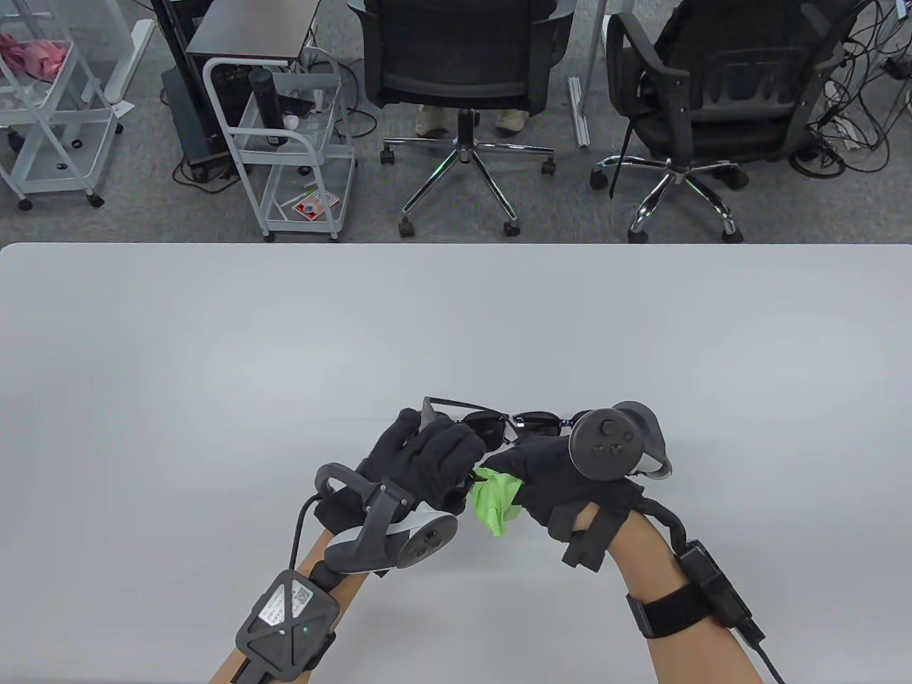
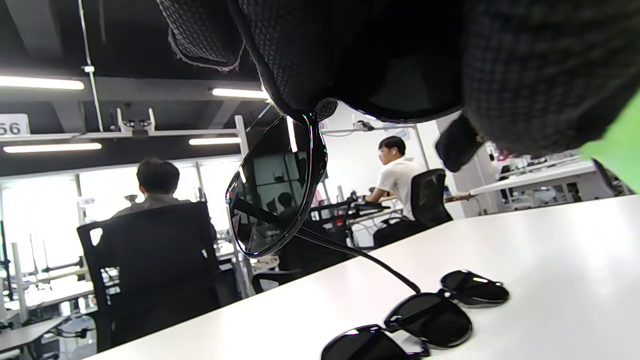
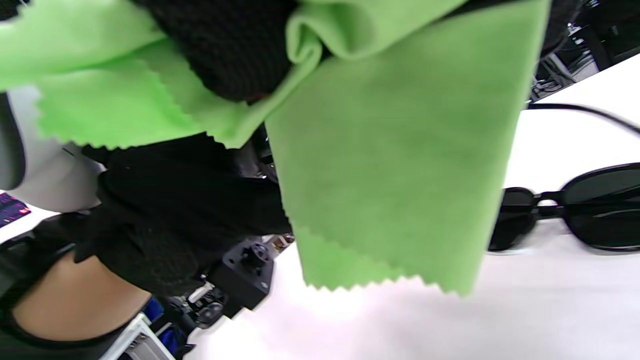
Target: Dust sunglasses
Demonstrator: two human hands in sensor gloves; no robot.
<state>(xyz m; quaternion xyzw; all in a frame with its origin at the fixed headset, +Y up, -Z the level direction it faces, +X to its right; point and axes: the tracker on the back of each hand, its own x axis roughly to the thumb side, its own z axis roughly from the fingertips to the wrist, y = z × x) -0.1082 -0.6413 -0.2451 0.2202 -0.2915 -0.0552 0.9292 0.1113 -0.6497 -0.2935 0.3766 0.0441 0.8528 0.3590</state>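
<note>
At about 6 o'clock on the white table, the left hand grips a pair of sunglasses off the surface. At its 3 o'clock, the right hand pinches a green cloth. More sunglasses lie on the table below.

Table view looks down from above; both wrist views sit low, close, sharing the sunglasses
</note>
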